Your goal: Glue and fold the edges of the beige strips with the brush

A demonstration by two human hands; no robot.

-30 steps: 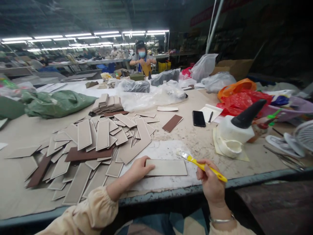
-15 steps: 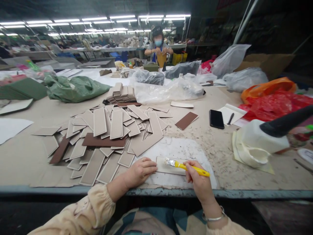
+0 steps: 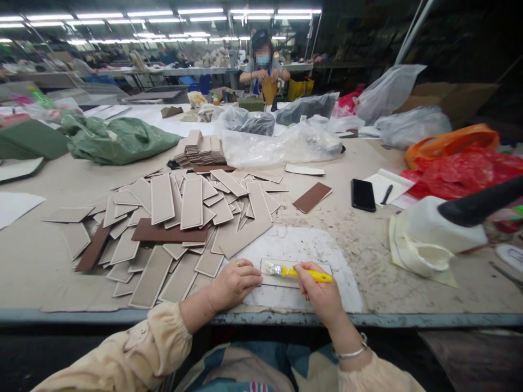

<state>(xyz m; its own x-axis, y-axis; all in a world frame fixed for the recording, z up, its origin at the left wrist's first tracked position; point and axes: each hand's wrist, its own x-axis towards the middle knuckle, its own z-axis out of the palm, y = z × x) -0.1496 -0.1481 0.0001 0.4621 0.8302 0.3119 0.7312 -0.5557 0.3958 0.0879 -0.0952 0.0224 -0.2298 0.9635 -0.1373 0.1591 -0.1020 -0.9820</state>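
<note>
A beige rectangular piece [image 3: 286,281] lies on a white glue-stained sheet [image 3: 302,247] near the table's front edge. My left hand [image 3: 235,283] presses on its left end with curled fingers. My right hand [image 3: 321,294] grips a yellow-handled brush [image 3: 296,271], whose bristles rest on the left part of the piece. A spread of several beige and brown pieces [image 3: 180,218] lies just left of my hands.
A stack of pieces [image 3: 200,149] and plastic bags [image 3: 281,144] sit further back. A loose brown piece [image 3: 312,197], a black phone [image 3: 363,194], a notepad with pen [image 3: 386,190] and a white glue container with a black spout [image 3: 441,223] are to the right. A person works at the far table.
My right hand brought the brush down from the right onto the beige piece and swept it leftward. The left hand stayed on the piece's left end. The view shifted slightly.
</note>
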